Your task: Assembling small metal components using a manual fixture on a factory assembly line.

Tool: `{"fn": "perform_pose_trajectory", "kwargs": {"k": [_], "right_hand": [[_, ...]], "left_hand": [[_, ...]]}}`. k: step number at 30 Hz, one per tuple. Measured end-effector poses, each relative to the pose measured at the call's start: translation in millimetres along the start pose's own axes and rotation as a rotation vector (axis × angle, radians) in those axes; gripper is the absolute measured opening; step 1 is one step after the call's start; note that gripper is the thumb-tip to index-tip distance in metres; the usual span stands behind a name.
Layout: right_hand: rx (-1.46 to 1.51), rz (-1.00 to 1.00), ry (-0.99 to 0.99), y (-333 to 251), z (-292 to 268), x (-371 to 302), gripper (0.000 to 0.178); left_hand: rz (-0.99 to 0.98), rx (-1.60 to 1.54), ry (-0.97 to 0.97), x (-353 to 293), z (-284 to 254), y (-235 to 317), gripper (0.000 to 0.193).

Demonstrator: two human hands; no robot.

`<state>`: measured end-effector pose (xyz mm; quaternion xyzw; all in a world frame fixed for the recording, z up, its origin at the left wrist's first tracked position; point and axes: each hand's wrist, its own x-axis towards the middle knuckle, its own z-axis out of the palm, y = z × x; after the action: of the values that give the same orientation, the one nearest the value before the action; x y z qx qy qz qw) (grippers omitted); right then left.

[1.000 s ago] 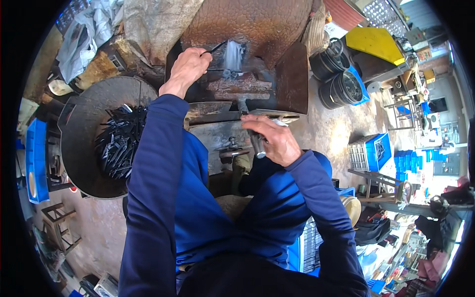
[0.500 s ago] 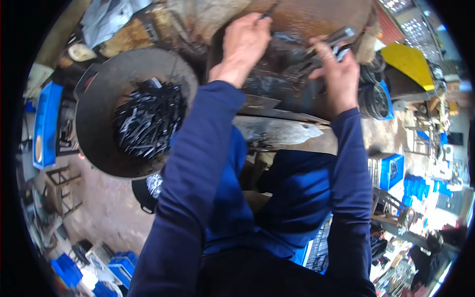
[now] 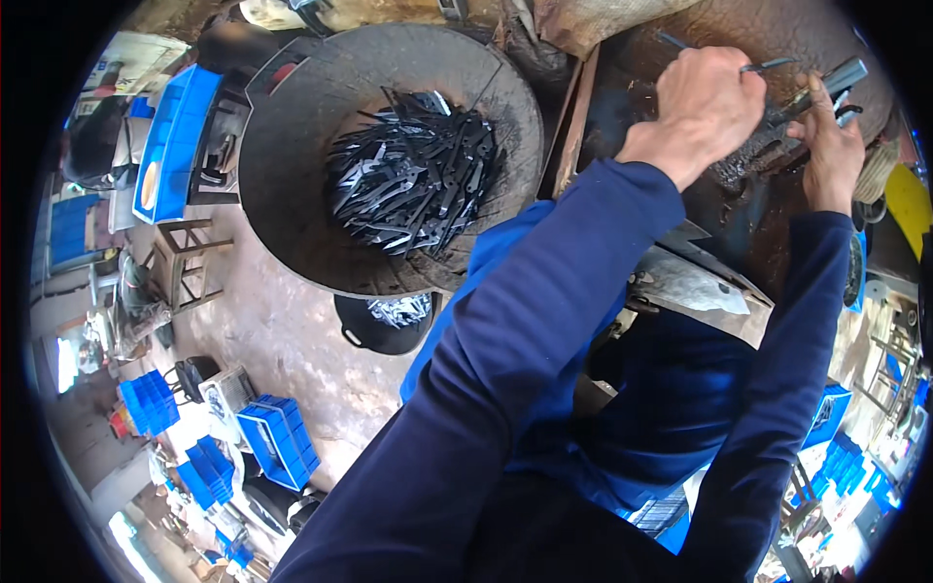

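Note:
My left hand [image 3: 705, 109] is closed over a thin dark metal piece [image 3: 773, 65], whose ends stick out on both sides of the fist. To its right, my right hand [image 3: 834, 155] grips a grey metal bar [image 3: 842, 76] between thumb and fingers. Small black pieces [image 3: 848, 114] also show at those fingers. Both hands are above a wet, brown-stained work surface [image 3: 719, 209]. Left of them stands a wide, dark round pan [image 3: 292, 194] holding a heap of thin black and silvery metal parts [image 3: 418, 175].
Below the large pan, a smaller black pan [image 3: 364, 330] holds shiny silver pieces. A blue crate [image 3: 175, 146] and a wooden stool [image 3: 194, 257] stand at the left. More blue crates [image 3: 279, 439] are on the floor at lower left. A yellow panel [image 3: 906, 209] is at the right edge.
The view has swung left, so the large pan and both hands appear farther right. My left hand has come closer to my right, and the thin dark piece now shows on both sides of it.

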<state>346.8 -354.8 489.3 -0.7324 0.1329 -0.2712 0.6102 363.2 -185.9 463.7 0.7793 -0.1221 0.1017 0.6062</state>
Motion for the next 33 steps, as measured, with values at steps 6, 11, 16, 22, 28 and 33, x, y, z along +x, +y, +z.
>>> {"fn": "perform_pose_trajectory", "kwargs": {"k": [6,11,16,22,28,33], "right_hand": [[-0.051,-0.019,-0.004,11.9,-11.1,6.7,0.029],[-0.081,-0.026,-0.027,14.4,-9.7,8.5,0.030],[-0.071,-0.072,-0.058,16.3,-11.0,12.6,0.039],[-0.041,-0.062,-0.063,13.1,-9.8,12.8,0.034],[-0.110,-0.053,-0.089,3.3,-8.7,6.3,0.042],[-0.133,-0.044,-0.058,-2.3,-0.6,-0.2,0.041]], "left_hand": [[-0.015,-0.058,-0.099,-3.0,11.1,2.2,0.016],[-0.012,-0.055,-0.118,-2.5,12.0,-1.1,0.016],[-0.024,-0.036,-0.158,-2.2,14.3,-0.8,0.016],[0.023,0.003,-0.168,-2.4,18.8,-4.5,0.019],[0.017,0.021,-0.181,-3.9,23.2,-3.2,0.022],[0.045,0.033,-0.184,-4.1,21.5,-6.0,0.023]]}}
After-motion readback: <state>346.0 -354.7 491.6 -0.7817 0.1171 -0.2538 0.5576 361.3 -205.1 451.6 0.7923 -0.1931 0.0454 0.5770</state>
